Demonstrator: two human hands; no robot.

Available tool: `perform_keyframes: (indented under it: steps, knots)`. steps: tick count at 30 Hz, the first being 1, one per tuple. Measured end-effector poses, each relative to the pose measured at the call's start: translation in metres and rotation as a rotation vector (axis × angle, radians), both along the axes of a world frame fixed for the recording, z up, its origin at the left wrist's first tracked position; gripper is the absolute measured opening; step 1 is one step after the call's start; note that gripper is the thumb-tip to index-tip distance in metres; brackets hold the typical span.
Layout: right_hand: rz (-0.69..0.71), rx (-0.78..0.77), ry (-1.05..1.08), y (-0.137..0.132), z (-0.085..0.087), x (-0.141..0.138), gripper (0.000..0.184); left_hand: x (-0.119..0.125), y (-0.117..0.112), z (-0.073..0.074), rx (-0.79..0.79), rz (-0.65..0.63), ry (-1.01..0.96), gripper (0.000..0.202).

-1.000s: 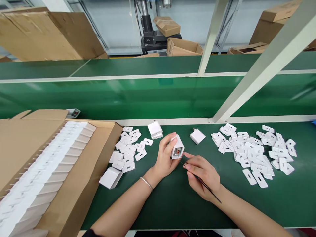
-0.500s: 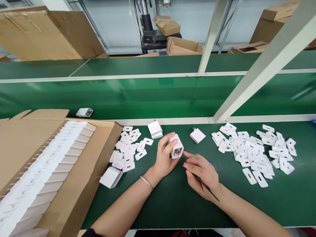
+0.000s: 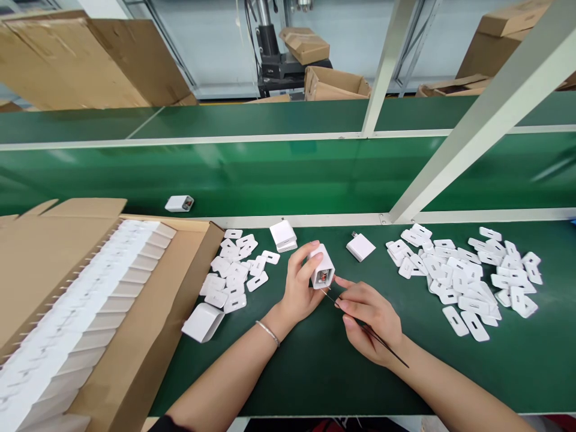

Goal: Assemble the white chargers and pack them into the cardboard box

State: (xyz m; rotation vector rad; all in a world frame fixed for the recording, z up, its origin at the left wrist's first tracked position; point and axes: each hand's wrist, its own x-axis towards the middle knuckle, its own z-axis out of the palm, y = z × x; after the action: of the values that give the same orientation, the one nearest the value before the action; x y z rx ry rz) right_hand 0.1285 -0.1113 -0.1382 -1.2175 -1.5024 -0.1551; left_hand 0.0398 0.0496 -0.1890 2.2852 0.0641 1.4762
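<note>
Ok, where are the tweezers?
Head view, just right of centre: the tweezers are in the right hand, tips by the white case in the left hand.

- Green bench [image 3: 288, 384], below the left hand [image 3: 300, 294] and right hand [image 3: 371, 324]
- Left of the left hand: white plates [image 3: 234, 276], a white housing [image 3: 201, 322], farther out an open box [image 3: 168, 321]
- Beyond the left hand: white blocks [image 3: 283, 233]
- Beyond the right hand: a pronged plug [image 3: 360, 246]
- Right of that hand: slotted plates [image 3: 459, 277]

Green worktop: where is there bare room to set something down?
Bare: between left forearm and right forearm; also between right forearm and larger plate pile. Crowded: that pile, and the smaller plate pile beside the open carton.
</note>
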Motion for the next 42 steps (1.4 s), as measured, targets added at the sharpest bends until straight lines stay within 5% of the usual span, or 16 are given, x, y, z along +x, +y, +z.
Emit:
perform_keyframes:
  steps: [17,23,29,33,37,42]
  knots:
    - [-0.166,-0.054,0.149,-0.003,-0.007,0.003,0.034,0.002,-0.002,0.004,0.137,-0.036,0.057,0.056]
    - [-0.241,0.064,0.172,-0.007,-0.005,0.019,0.026,0.004,0.003,0.002,-0.004,-0.025,0.122,0.061]
    - [-0.676,-0.5,-0.337,-0.015,0.001,0.087,0.019,0.005,0.004,-0.007,-0.384,-0.141,0.115,0.053]
    - [-0.705,-0.802,-0.484,-0.019,-0.015,0.112,0.041,0.006,0.002,-0.009,-0.484,-0.245,0.077,0.045]
    - [-0.716,-0.838,-0.451,-0.022,-0.021,0.118,0.058,0.005,0.002,-0.01,-0.53,-0.264,0.075,0.041]
    - [-0.94,-0.706,-0.375,-0.035,-0.021,0.144,0.037,0.004,0.002,-0.011,-0.571,-0.261,0.094,0.04]
